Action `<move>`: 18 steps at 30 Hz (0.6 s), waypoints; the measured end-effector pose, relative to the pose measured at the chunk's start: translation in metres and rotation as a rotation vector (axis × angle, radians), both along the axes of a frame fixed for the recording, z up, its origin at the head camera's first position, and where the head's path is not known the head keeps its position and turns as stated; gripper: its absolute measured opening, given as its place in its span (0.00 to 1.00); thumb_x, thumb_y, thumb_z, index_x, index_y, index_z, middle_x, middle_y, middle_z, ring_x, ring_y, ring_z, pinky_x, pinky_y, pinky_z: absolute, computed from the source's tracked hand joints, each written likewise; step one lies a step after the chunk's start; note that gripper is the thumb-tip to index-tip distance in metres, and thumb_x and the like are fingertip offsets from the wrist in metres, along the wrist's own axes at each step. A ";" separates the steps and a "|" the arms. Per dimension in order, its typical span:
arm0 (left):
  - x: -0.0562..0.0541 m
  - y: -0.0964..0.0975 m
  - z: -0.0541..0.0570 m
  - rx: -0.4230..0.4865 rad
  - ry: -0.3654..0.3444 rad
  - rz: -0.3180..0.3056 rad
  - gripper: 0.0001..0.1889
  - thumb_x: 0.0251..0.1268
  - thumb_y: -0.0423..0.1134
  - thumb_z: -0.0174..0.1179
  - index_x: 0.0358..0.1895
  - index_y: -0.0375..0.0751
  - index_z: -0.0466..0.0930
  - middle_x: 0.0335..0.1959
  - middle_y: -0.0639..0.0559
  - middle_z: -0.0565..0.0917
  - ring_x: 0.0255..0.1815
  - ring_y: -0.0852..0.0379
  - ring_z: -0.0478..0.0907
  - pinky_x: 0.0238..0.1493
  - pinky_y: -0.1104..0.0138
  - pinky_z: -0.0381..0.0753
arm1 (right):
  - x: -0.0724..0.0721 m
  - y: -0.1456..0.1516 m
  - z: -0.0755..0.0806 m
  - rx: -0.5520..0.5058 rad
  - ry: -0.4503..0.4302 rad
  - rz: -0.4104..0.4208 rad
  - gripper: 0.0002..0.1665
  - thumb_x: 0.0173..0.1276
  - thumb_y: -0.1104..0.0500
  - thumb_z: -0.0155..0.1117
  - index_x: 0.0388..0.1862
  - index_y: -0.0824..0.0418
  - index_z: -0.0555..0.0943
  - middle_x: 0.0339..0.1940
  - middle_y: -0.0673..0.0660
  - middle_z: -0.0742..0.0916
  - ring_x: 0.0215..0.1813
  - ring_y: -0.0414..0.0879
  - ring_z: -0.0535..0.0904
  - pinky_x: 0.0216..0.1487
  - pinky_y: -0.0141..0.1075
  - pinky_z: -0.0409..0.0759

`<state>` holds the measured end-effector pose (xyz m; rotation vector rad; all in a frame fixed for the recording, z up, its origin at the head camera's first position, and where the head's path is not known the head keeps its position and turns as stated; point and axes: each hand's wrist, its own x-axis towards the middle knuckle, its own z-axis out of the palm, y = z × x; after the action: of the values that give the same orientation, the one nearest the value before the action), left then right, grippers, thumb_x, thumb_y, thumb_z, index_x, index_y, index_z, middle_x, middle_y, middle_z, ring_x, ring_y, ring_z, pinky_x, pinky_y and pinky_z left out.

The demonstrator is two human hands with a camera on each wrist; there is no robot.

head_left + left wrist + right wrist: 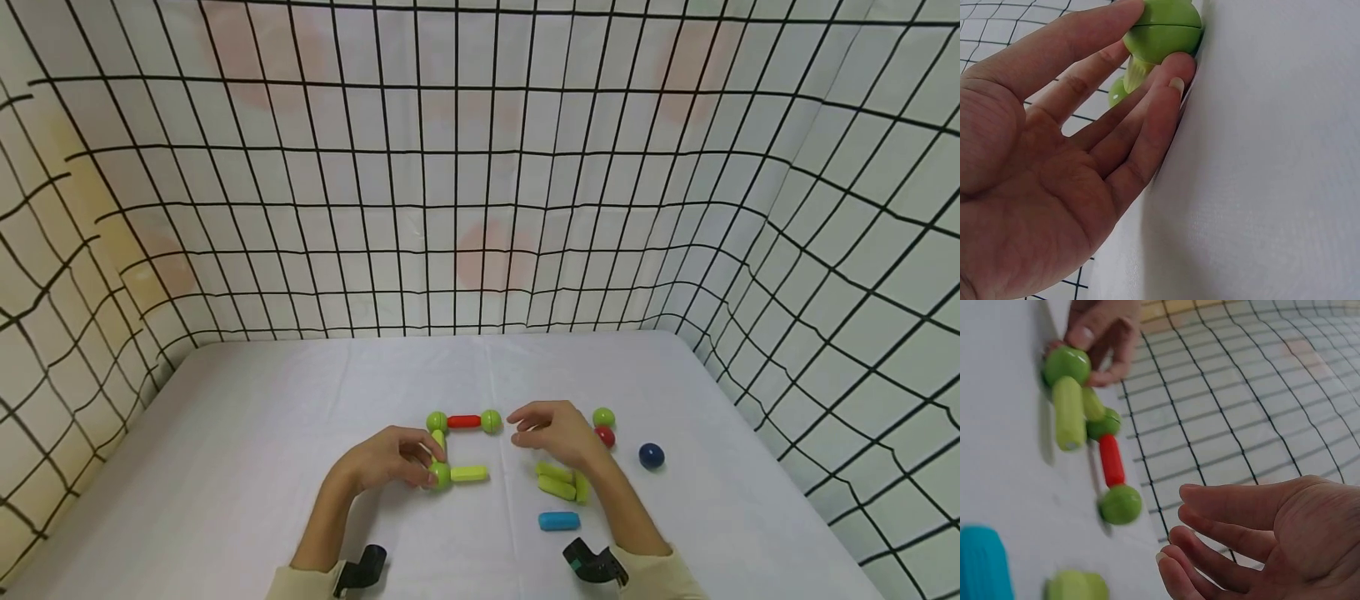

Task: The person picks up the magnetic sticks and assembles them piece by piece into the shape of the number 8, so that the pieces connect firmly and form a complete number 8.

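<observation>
The near green ball (442,476) of a joined shape, just below the centre of the head view, is pinched between the thumb and fingers of the left hand (386,460). A lime rod (469,473) is attached at its right; by a second lime rod (438,442), partly covered by fingers, it is linked to the upper-left green ball (437,422), which is joined through a red rod (464,422) to the upper-right green ball (491,421). Just right of this, the right hand (555,432) is held with fingers loosely bent and parted, nothing grasped. At lower right, three lime pieces (557,487) and a blue rod (558,521) are seen; farther right, a loose green ball (603,417), a red ball (604,437) and a dark blue ball (651,456). All are supported by a white-covered table (225,467), bordered by black netting (455,251).
</observation>
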<state>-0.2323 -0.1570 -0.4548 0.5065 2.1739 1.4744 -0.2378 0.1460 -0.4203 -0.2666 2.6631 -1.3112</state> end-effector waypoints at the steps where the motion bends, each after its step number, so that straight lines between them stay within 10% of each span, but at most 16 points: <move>1: 0.000 0.000 0.000 0.001 -0.002 0.001 0.15 0.54 0.32 0.73 0.46 0.37 0.86 0.38 0.47 0.87 0.38 0.56 0.82 0.40 0.64 0.79 | -0.001 0.006 0.002 -0.005 0.012 -0.013 0.15 0.65 0.58 0.73 0.50 0.58 0.88 0.41 0.51 0.89 0.42 0.44 0.83 0.45 0.39 0.82; 13: 0.000 0.001 0.001 -0.002 -0.015 0.020 0.15 0.54 0.33 0.73 0.46 0.39 0.86 0.38 0.47 0.87 0.36 0.56 0.82 0.39 0.64 0.79 | -0.006 0.056 0.014 0.023 0.022 -0.139 0.22 0.65 0.53 0.73 0.57 0.58 0.85 0.47 0.57 0.89 0.42 0.51 0.82 0.37 0.36 0.77; 18: -0.001 0.001 0.000 0.000 -0.013 0.021 0.14 0.54 0.32 0.73 0.45 0.38 0.86 0.37 0.48 0.87 0.36 0.56 0.82 0.39 0.64 0.79 | -0.007 0.073 0.014 0.087 0.066 -0.228 0.23 0.68 0.52 0.70 0.60 0.58 0.83 0.52 0.62 0.88 0.52 0.55 0.83 0.49 0.44 0.80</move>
<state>-0.2330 -0.1561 -0.4548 0.4742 2.1760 1.4841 -0.2449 0.2191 -0.4067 0.0062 2.8677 -1.2609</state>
